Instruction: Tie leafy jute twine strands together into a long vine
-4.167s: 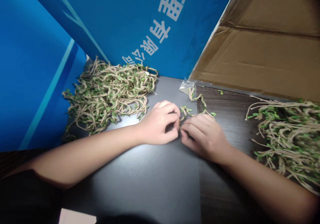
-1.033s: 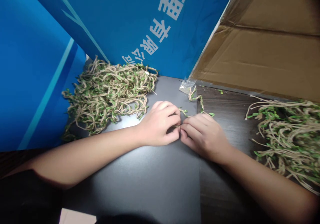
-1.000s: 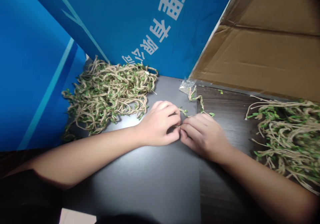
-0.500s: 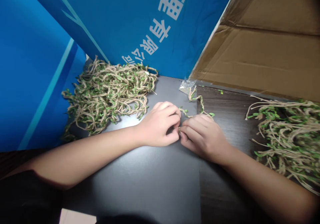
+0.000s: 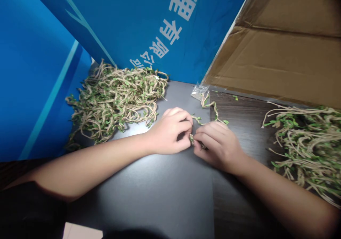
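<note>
In the head view, the left hand [image 5: 170, 130] and right hand [image 5: 220, 141] come nearly together over the bench [image 5: 241, 102]. Each pinches between thumb and fingertips at one leafy cord [image 5: 191, 139], of which a short bit shows in the gap between them. A further length, seemingly the same strand, runs out beyond the right hand, its loose end reaching clear plastic [image 5: 199, 90]. This strand looks partway through handling: it is gripped and not yet laid down. Beyond and to the left of the left hand lies a tangled heap [image 5: 119, 98]; well to the right of the right hand lies a second heap [image 5: 311, 143] with many straight loose ends (which one is finished, I cannot tell).
</note>
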